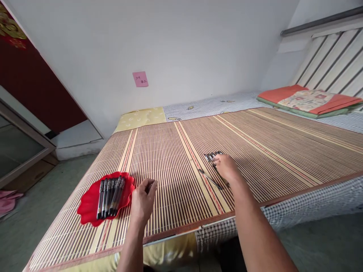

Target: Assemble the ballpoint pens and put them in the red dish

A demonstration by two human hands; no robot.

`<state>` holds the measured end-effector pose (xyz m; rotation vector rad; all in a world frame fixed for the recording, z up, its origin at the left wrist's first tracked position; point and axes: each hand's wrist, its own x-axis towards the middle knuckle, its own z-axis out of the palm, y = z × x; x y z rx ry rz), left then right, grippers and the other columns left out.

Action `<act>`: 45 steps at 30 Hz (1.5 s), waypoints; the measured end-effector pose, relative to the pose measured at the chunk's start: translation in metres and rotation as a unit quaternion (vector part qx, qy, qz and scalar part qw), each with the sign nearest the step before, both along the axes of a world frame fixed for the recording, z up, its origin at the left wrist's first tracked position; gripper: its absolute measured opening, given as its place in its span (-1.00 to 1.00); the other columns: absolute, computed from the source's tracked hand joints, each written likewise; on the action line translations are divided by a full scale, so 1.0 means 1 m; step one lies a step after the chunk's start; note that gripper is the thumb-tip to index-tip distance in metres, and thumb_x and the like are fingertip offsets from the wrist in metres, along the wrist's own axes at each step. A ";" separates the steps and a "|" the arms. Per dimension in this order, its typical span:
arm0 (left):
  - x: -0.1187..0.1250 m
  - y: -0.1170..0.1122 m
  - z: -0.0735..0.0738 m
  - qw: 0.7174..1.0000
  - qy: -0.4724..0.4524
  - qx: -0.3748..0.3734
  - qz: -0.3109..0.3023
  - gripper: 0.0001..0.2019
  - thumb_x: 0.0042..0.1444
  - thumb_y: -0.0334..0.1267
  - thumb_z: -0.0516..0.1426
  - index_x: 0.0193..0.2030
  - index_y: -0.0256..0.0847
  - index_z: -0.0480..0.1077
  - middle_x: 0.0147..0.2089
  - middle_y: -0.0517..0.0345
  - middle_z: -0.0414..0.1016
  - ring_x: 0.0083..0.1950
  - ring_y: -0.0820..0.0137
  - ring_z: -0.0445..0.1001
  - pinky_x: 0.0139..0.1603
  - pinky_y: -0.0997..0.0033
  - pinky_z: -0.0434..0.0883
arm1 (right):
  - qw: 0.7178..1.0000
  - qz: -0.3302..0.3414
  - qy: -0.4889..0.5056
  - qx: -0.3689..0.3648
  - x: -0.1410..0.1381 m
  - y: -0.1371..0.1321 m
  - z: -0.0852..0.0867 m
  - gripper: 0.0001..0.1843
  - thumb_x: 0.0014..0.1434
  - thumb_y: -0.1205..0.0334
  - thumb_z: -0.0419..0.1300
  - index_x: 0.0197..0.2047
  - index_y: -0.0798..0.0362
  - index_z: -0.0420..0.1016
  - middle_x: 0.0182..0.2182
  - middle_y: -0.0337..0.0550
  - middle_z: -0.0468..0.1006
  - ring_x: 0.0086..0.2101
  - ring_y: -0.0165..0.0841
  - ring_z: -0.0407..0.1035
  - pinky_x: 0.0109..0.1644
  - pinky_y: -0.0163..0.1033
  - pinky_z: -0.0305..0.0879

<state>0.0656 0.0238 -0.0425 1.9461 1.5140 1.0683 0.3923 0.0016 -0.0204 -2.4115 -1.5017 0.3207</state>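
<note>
My left hand [143,198] hovers over the mat beside the red plate, with its fingers curled in toward the thumb and nothing visible in them. On that scalloped red plate [87,206] lies a row of clear-barrelled black pens [109,196]. Further right, my right hand [226,167] reaches down to a second group of pens [210,155], its fingertips closed at a pen and partly hiding the group. One loose pen [210,179] lies slanted on the mat, left of my right wrist. Another dark pen shows partly beneath that hand.
A striped bamboo mat [170,158] covers the bed. Folded orange and green bedding [309,100] lies at the back right near a white slatted headboard [331,56]. A pink note [140,79] is stuck to the wall. Pink cloth [8,202] lies on the floor at left.
</note>
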 end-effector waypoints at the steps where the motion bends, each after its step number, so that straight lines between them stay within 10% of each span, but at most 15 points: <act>1: -0.001 0.000 0.000 1.000 -0.001 -0.004 0.000 -0.67 0.22 0.05 0.12 -0.32 -0.18 0.47 -0.47 0.20 0.48 -0.42 0.33 0.45 -0.39 0.43 0.33 | 1.000 -0.009 -0.008 -0.006 0.002 -0.001 0.000 -0.64 0.33 0.44 0.02 -0.05 0.16 0.66 -0.14 0.13 0.67 -0.20 -0.24 0.53 -0.32 -0.26 0.15; 27: 0.002 0.000 -0.004 1.000 0.007 -0.003 -0.017 -0.70 0.24 0.00 0.11 -0.32 -0.18 0.46 -0.44 0.18 0.51 -0.40 0.33 0.46 -0.37 0.42 0.31 | 0.995 0.053 0.016 -0.082 -0.029 0.001 -0.006 -0.78 0.23 0.13 0.30 -0.27 0.14 0.62 -0.36 0.06 0.64 -0.33 -0.20 0.53 -0.39 -0.24 0.09; 45: 0.032 -0.013 -0.010 0.988 -0.047 -0.091 -0.119 -0.71 0.24 -0.05 0.11 -0.40 -0.18 0.43 -0.49 0.20 0.43 -0.43 0.37 0.39 -0.41 0.44 0.23 | 0.992 0.098 0.071 -0.034 -0.107 0.026 -0.019 -0.86 0.23 0.38 0.20 -0.15 0.14 0.56 -0.20 0.15 0.64 -0.22 -0.18 0.54 -0.32 -0.24 0.22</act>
